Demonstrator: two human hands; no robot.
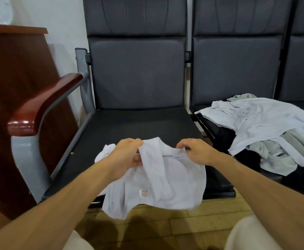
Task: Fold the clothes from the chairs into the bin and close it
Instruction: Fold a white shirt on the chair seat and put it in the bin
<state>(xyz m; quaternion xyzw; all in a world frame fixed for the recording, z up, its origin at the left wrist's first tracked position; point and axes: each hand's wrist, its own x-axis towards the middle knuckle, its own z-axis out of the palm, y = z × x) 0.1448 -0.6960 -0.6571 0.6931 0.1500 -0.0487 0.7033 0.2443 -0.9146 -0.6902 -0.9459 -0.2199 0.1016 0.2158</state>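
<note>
Pale trouser knees (246, 235) at the bottom edge, bare forearms stretched forward above them. Left hand (127, 152) gripping a bunched fold of the white garment (158, 179), fingers curled round it. Right hand (196, 150) pinching the cloth's top edge just beside. Garment held over the front edge of the left chair seat (129, 127), lower half hanging past it toward the wooden floor (183, 222). More clothes heaped (266, 127) on the next seat, right side, well apart.
</note>
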